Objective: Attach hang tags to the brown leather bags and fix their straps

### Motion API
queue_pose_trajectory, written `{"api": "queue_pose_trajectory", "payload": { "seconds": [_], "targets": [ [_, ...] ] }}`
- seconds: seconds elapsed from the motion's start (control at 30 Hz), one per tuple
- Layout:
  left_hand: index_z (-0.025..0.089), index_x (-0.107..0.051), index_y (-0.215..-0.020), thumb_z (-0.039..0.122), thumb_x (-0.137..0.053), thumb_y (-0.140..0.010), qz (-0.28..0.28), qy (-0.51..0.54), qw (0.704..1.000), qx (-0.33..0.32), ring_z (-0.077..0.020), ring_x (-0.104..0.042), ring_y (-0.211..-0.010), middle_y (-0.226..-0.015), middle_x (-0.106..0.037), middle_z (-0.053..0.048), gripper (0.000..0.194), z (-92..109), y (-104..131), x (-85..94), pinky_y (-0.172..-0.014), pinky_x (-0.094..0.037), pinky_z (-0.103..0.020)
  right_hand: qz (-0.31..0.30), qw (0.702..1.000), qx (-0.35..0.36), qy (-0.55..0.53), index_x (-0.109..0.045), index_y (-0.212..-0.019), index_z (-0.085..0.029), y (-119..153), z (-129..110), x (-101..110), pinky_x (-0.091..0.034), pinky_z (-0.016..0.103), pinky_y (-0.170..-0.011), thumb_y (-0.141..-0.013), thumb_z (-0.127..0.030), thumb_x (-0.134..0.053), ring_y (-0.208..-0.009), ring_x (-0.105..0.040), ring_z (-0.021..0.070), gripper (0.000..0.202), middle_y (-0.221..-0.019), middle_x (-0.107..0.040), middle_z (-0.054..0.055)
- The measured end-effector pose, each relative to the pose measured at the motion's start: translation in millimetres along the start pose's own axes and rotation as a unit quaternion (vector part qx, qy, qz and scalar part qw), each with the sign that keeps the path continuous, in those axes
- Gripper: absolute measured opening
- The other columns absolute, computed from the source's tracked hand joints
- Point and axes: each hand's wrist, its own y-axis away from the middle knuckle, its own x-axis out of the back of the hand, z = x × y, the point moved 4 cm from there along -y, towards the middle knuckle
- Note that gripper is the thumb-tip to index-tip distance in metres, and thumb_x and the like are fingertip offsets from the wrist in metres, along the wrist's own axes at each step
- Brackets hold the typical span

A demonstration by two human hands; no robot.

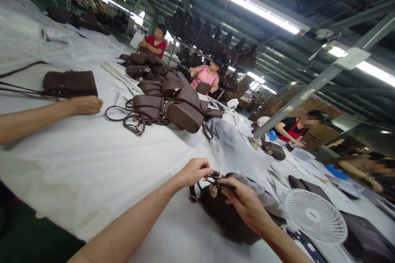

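Note:
A dark brown handbag (225,215) lies on the white table cover (92,164) close in front of me. My left hand (194,171) pinches the thin strap at the bag's top. My right hand (243,203) grips the same strap just to the right, beside a round gold charm (213,190). Crumpled clear plastic (236,150) lies just behind the bag.
A pile of brown handbags (168,104) sits mid-table. Another person's hand (88,104) rests at the left near a flat brown bag (70,83). A small white fan (315,215) stands at my right. Several people work along the far side, with bags hanging behind them.

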Motion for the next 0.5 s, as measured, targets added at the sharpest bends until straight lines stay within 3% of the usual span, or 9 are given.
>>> {"api": "queue_pose_trajectory", "payload": {
  "seconds": [0.07, 0.1, 0.2, 0.27, 0.4, 0.5],
  "targets": [
    [0.015, -0.056, -0.061, 0.023, -0.067, -0.068, 0.027, 0.057, 0.998, 0.002, -0.0085, -0.046, -0.052, -0.052, -0.053, 0.005, 0.015, -3.1, -4.6, -1.5, -0.055, -0.034, -0.021, 0.066, 0.981, -0.098, -0.154, -0.064, -0.099, -0.018, -4.1, 7.4, 1.6, -0.061, 0.034, -0.062, -0.086, -0.046, -0.054, -0.074, -0.066, 0.0197, 0.032, -0.091, -0.067, 0.006],
    [0.015, -0.055, -0.063, 0.027, -0.068, -0.069, 0.041, 0.089, 0.995, 0.004, -0.008, -0.046, -0.051, -0.052, -0.051, 0.006, 0.019, -5.2, -6.5, -2.8, -0.056, -0.035, -0.021, 0.096, 0.964, -0.128, -0.214, -0.063, -0.097, -0.018, -6.6, 8.3, 2.4, -0.061, 0.035, -0.062, -0.081, -0.052, -0.06, -0.075, -0.066, 0.0206, 0.038, -0.089, -0.067, 0.006],
    [0.016, -0.052, -0.068, 0.038, -0.07, -0.07, 0.063, 0.184, 0.981, 0.022, -0.0083, -0.049, -0.051, -0.052, -0.048, 0.006, 0.029, -12.4, -9.7, -7.5, -0.058, -0.041, -0.021, 0.139, 0.922, -0.156, -0.325, -0.061, -0.093, -0.017, -16.0, 2.8, 5.3, -0.061, 0.038, -0.073, -0.076, -0.058, -0.064, -0.083, -0.067, 0.0218, 0.045, -0.092, -0.067, 0.006],
    [0.016, -0.053, -0.076, 0.041, -0.07, -0.072, 0.07, 0.24, 0.968, 0.036, -0.0084, -0.051, -0.051, -0.056, -0.051, 0.005, 0.031, -15.6, -9.7, -8.5, -0.06, -0.045, -0.023, 0.144, 0.922, -0.143, -0.331, -0.058, -0.095, -0.018, -21.5, -2.1, 8.8, -0.061, 0.036, -0.071, -0.076, -0.059, -0.063, -0.084, -0.067, 0.0212, 0.045, -0.092, -0.067, 0.006],
    [0.015, -0.055, -0.094, 0.024, -0.065, -0.077, 0.074, 0.347, 0.933, 0.064, -0.003, -0.047, -0.047, -0.083, -0.066, -0.004, 0.023, -18.8, -6.2, -5.9, -0.057, -0.046, -0.019, 0.168, 0.965, -0.114, -0.167, -0.049, -0.103, -0.021, -26.4, -3.5, 20.6, -0.048, 0.025, -0.044, -0.085, -0.05, -0.054, -0.053, -0.058, 0.0137, 0.035, -0.082, -0.064, 0.002],
    [0.015, -0.055, -0.108, 0.012, -0.062, -0.076, 0.057, 0.456, 0.884, 0.087, -0.0049, -0.055, -0.053, -0.102, -0.069, -0.01, 0.032, -21.0, -2.2, -8.3, -0.059, -0.049, -0.02, 0.113, 0.987, -0.077, 0.083, -0.049, -0.09, -0.021, -32.5, -8.9, 21.8, -0.042, 0.026, -0.051, -0.091, -0.029, -0.043, -0.055, -0.058, 0.015, 0.01, -0.073, -0.063, 0.002]
  ]
}}
